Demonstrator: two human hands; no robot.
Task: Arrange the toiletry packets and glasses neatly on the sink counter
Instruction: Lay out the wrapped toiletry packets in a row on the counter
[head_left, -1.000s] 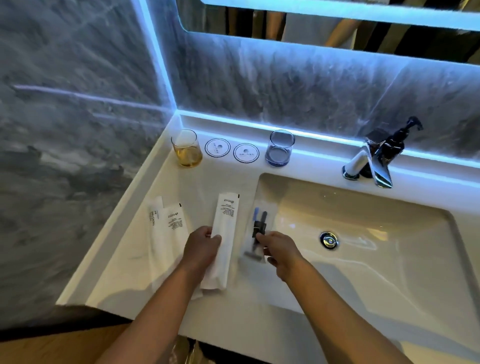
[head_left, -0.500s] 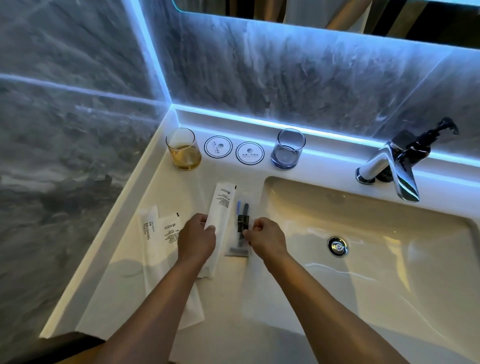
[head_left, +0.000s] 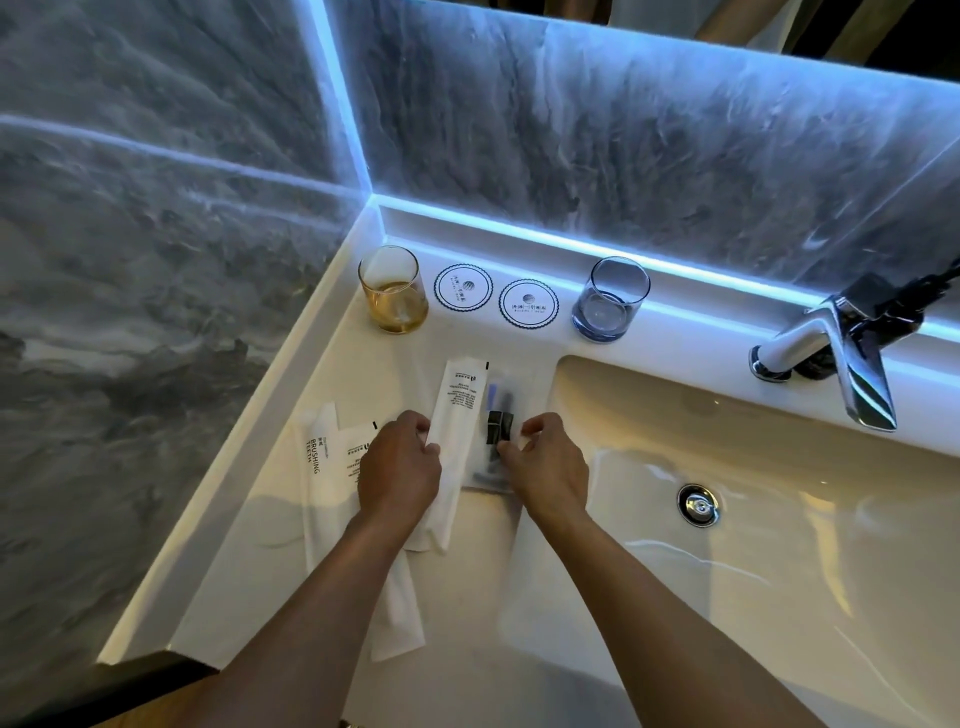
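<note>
Left grip: left hand (head_left: 399, 470) lies palm down on a long white packet (head_left: 457, 410), fingers curled over its left edge and pinching it against the worktop (head_left: 249, 545).
Right grip: right hand (head_left: 551, 467) has thumb and fingertips drawn together on the right edge of a clear packet (head_left: 496, 415); whether it lifts the packet or only presses it cannot be told.
Clear packet contents: a dark folded item and thin blue and black sticks show through the plastic; what they are is too small to tell.
Packet positions: the white packet and the clear packet lie side by side, touching, just left of the sink basin (head_left: 779, 519), long sides pointing toward the back wall.
Other packets: a white sleeve printed "BRUSHING TEETH" (head_left: 318, 447) and a second white printed packet (head_left: 358, 441) lie left of the left hand, overlapping, partly hidden under the forearm.
Amber glass (head_left: 393, 289): upright in the back left corner of the worktop; the tint makes it unclear whether liquid is inside.
Blue glass (head_left: 611, 300): upright at the back, near the basin's rear left corner; it looks empty.
Coasters (head_left: 463, 287): two round white printed discs lie flat between the two glasses, nothing standing on them.
Basin: white, dry-looking, with a chrome drain (head_left: 698, 505) at its middle.
Faucet (head_left: 836, 353): chrome, at the back right, with a dark pump bottle (head_left: 904, 306) behind it.
</note>
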